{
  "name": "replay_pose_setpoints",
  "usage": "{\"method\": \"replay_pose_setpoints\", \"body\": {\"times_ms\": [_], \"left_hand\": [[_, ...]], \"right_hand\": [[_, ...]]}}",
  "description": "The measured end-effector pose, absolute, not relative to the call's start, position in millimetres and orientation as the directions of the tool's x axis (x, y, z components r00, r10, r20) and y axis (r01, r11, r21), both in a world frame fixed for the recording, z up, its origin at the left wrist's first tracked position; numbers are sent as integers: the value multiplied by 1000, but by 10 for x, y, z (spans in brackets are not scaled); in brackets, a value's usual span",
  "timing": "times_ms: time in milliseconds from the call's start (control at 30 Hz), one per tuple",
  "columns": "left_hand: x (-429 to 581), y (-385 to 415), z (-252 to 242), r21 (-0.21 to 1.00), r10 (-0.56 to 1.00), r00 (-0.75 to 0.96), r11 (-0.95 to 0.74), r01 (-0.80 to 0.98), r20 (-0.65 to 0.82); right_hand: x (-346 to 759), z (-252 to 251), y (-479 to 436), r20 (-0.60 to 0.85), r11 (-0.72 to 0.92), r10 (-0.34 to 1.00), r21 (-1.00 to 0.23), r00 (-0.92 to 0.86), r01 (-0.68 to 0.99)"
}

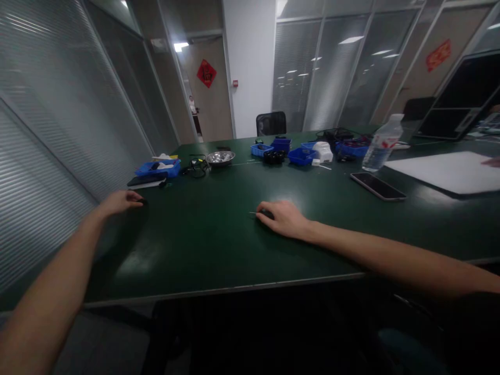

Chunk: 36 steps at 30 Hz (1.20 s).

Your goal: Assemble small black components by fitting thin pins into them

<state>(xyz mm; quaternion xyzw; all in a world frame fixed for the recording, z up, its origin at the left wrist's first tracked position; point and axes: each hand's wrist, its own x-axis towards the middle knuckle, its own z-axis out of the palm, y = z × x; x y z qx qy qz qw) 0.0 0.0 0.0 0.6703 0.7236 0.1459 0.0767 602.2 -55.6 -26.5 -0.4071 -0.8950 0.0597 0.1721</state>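
Both my arms reach out over a dark green table (203, 245). My left hand (119, 201) lies at the table's left edge with its fingers curled on a small black object (142, 201). My right hand (283, 217) rests near the middle of the table, its fingers closed over a small dark tool (262, 212) whose thin tip sticks out to the left. What exactly either hand holds is too small to make out.
A smartphone (377, 186) and a water bottle (382, 142) lie to the right, beside a white sheet (445, 170). Farther back sit several blue trays (300, 155), a metal bowl (221, 157), cables and a black chair (271, 123). Another person's fingertips (492, 162) touch the sheet.
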Motion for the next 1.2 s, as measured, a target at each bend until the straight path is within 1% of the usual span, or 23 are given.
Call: {"method": "replay_pose_setpoints", "body": {"times_ms": [100,133,333,533,667,833,967,1200], "left_hand": [[-1,8,0,248,983,-178,163,955,40],[10,6,7,227,982,-184,167,959,53],[154,-40,90,191,984,-176,165,968,40],[134,5,63,72,991,-130,129,989,11],[42,95,0,25,991,-127,128,991,-28],[-40,145,-10,20,993,-122,122,992,-7],[-59,124,-4,70,988,-152,154,986,-32],[-14,95,-5,127,983,-183,183,975,-10]], "right_hand": [[6022,-266,-556,262,661,749,-243,-608,710],[6022,-267,-556,264,661,750,-240,-607,711],[6025,-255,-563,259,658,752,-242,-607,713],[6027,-258,-559,260,668,744,-251,-616,701],[6025,-282,-544,278,668,742,-231,-609,708],[6031,-293,-535,280,670,740,-227,-612,707],[6031,-288,-538,279,678,734,-241,-619,695],[6030,-290,-535,277,673,737,-230,-616,702]]}}
